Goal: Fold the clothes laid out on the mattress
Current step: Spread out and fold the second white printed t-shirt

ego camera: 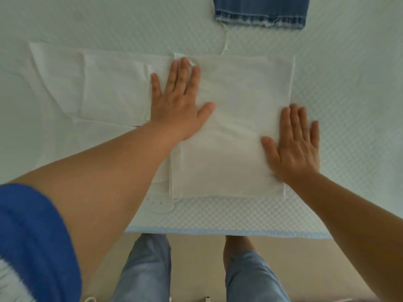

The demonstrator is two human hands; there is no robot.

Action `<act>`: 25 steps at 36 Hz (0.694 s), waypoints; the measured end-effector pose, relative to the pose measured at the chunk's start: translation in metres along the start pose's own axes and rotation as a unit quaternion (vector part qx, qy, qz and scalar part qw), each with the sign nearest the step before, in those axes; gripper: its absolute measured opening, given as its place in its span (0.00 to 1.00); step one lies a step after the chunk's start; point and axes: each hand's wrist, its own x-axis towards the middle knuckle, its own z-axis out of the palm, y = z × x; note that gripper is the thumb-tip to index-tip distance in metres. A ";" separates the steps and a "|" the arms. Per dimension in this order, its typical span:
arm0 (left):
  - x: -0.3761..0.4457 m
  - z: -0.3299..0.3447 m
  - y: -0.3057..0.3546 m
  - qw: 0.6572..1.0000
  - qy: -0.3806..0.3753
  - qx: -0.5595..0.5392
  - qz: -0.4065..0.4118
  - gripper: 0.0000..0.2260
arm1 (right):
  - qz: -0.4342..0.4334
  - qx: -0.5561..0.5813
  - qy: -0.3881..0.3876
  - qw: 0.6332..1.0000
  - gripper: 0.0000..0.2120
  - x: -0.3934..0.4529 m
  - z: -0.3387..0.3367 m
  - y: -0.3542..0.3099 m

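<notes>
Item 1: thin white woven cotton garment, partly folded, lying flat on the pale quilted mattress near its front edge. The right-hand portion forms a squared stack of several layers; a single-layer portion extends flat to the left. A buttoned tab shows at the lower left corner of the stack.

Item 2: left hand, fingers straight and spread, palm pressed flat on the upper left of the folded stack, at the line where stack meets unfolded portion.

Item 3: right hand, fingers straight and close together, palm flat on the right edge of the stack, partly over the mattress. Neither hand clasps any cloth.

Item 4: blue denim garment with frayed hem, at the far edge of view, well apart from the white one.

Handling, judged: light, limp fabric, creases readily, holds a pressed fold; likely to slide little on the textured quilting. Best hold for the next fold: pinch the 2 outer corners of the left portion, lift and carry it over the stack.
</notes>
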 end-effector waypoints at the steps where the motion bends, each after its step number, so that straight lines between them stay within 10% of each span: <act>1: 0.000 -0.002 0.000 1.000 -0.011 -0.005 0.000 0.37 | 0.006 0.004 -0.001 1.000 0.39 -0.004 0.000 0.001; 6: -0.020 -0.026 0.001 0.999 0.005 -0.036 0.028 0.35 | 0.096 0.137 0.008 0.986 0.36 -0.025 -0.013 -0.009; 13: -0.114 -0.006 0.000 0.992 -0.065 -0.052 0.093 0.31 | 0.322 0.398 -0.044 0.858 0.17 -0.017 -0.025 -0.018; 19: -0.091 -0.013 -0.006 0.986 -0.030 -0.148 0.072 0.23 | 0.314 0.498 -0.069 0.805 0.04 -0.012 -0.046 -0.031; 25: -0.074 -0.053 -0.026 0.921 -0.058 -0.380 -0.065 0.16 | 0.186 0.472 -0.046 0.860 0.08 -0.025 -0.090 -0.078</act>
